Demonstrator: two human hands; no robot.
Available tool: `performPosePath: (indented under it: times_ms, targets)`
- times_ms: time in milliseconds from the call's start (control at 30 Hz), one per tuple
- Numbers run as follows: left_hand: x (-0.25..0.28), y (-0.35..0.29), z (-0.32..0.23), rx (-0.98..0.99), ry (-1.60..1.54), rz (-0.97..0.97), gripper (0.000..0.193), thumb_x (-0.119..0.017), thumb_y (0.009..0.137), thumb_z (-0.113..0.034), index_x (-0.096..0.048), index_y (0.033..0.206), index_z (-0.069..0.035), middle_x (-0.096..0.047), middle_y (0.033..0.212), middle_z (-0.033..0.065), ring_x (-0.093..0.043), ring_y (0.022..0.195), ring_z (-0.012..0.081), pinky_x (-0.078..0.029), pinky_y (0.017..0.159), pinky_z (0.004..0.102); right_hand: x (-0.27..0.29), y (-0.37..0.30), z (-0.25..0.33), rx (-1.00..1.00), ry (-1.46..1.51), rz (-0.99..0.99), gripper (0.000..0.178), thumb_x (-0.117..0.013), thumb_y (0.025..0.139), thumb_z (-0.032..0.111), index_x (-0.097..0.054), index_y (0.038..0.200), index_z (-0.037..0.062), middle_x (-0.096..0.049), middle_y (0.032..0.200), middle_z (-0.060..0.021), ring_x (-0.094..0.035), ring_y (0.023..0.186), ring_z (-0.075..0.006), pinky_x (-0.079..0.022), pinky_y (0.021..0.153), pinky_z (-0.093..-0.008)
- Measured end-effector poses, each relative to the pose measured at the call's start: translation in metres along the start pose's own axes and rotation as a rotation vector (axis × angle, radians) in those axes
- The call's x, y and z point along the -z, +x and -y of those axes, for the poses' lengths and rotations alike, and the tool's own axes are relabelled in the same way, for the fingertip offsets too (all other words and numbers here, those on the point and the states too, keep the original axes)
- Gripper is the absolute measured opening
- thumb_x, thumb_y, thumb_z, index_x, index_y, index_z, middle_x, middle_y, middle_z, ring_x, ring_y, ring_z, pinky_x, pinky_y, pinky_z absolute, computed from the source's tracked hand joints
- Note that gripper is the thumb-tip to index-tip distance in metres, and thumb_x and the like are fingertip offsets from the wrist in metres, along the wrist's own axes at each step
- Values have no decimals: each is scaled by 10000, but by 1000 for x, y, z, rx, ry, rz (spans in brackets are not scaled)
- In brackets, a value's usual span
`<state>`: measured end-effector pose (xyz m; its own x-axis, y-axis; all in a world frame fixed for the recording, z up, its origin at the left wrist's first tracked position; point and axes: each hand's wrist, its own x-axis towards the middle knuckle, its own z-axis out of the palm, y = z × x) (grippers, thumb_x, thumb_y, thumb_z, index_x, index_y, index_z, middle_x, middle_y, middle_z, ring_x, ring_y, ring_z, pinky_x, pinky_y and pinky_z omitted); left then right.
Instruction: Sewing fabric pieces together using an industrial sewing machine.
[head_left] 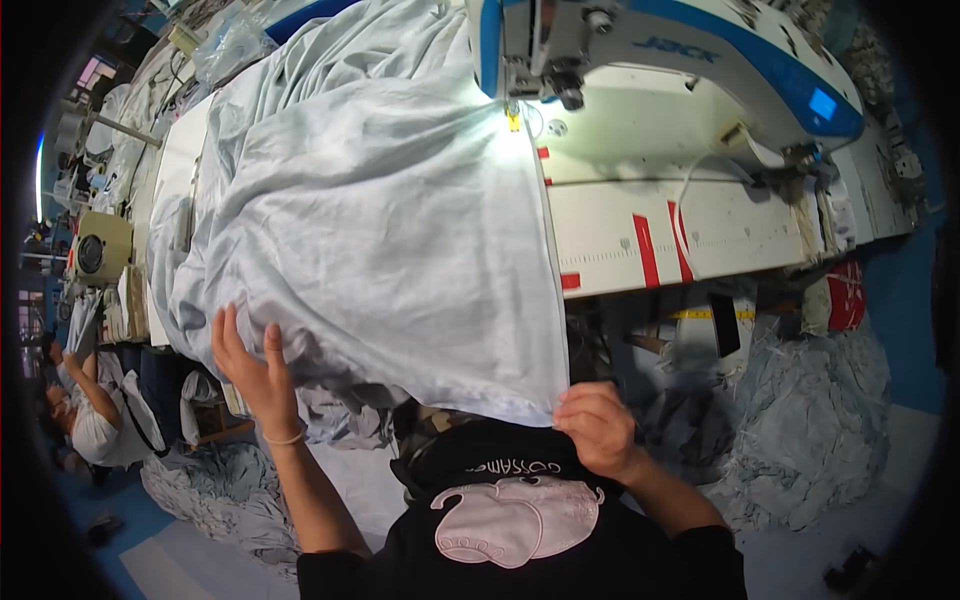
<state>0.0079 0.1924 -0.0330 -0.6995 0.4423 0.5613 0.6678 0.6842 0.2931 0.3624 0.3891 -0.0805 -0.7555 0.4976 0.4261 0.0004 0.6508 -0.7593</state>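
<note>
A large pale grey-blue cloth (400, 230) spreads across the sewing table, its straight hemmed edge running from the machine's needle area down toward me. My right hand (597, 425) pinches the near right corner of this cloth between thumb and fingers. Over the cloth's near left part, my left hand (255, 370) is raised with fingers apart, holding nothing. The sewing machine (680, 50), white and blue, stands at the far right. A lit yellow piece (514, 118) sits by its needle at the cloth's edge.
White table top (620, 220) with red tape strips extends right of the cloth. Heaps of grey cloth (800, 430) lie low at the right, with another pile (225, 500) at lower left. A dark phone-like slab (724, 325) is beneath the table edge. Another person (100, 420) works at far left.
</note>
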Motion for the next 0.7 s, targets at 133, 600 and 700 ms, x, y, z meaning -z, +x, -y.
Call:
performPosePath:
  times_ms: [133, 600, 700]
  targets:
    - [-48, -12, 29, 47, 141, 26, 219, -668, 998, -47, -648, 1196, 47, -658, 1131, 205, -607, 1080, 407, -460, 988, 455, -5, -8, -15, -32, -14, 49, 183, -824, 688, -2, -747, 838, 68, -724, 961, -50, -718, 976, -248, -555, 812, -362]
    - [-70, 47, 19, -55, 39, 160, 100, -582, 979, 54, -606, 1076, 40, -583, 896, 201, -584, 828, 410, -477, 753, 416, 11, 35, -25, -11, -47, 149, 160, -793, 739, -11, -727, 852, 80, -724, 953, -19, -744, 931, -235, -555, 728, -361]
    - [-77, 60, 23, -46, 7, 200, 131, -566, 965, 58, -590, 1094, 44, -602, 934, 233, -602, 865, 440, -489, 767, 437, 10, 48, -28, 2, -69, 130, 162, -786, 730, -8, -729, 860, 69, -721, 977, -27, -736, 958, -240, -556, 737, -366]
